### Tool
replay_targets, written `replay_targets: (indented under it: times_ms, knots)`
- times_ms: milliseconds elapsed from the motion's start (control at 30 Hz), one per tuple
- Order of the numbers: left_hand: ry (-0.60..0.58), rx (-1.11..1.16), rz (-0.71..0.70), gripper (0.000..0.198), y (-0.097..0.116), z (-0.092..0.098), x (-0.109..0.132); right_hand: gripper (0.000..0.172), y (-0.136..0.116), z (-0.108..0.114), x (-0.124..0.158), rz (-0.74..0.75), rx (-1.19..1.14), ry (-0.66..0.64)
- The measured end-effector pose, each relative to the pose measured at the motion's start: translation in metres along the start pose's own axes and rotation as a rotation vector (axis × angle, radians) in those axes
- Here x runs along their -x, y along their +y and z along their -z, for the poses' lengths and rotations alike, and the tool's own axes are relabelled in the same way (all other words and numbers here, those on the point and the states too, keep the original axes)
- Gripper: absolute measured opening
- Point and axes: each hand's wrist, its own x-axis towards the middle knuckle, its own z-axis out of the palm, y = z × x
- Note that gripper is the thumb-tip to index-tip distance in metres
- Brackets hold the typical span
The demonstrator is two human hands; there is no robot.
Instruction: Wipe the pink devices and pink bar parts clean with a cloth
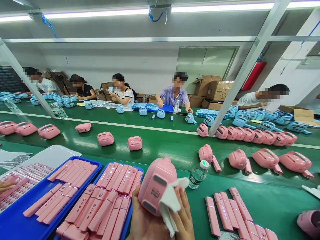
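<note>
left grip (146, 221) cradles a pink casing (153, 181); right grip (183, 213) holds white cloth (169, 199) against it.

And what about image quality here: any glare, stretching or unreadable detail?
Head view: tube lights glare white up top; head view: soft highlights on the pink housing in the left hand; head view: metal posts lean, probably lens stretch; head view: printed label too small to read.
</note>
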Motion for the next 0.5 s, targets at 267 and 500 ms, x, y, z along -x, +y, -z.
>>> replay_targets:
  times_ms: [267,500]
  knots:
    - [0.019,0.241,0.105,0.06,-0.008,-0.003,0.007,0.049,-0.014,0.005,-0.03,-0.659,-0.653,-0.042]
    - [0.017,-0.321,-0.119,0.044,-0.003,0.014,0.001,0.055,0.018,0.028,-0.082,-1.291,-1.225,-0.199]
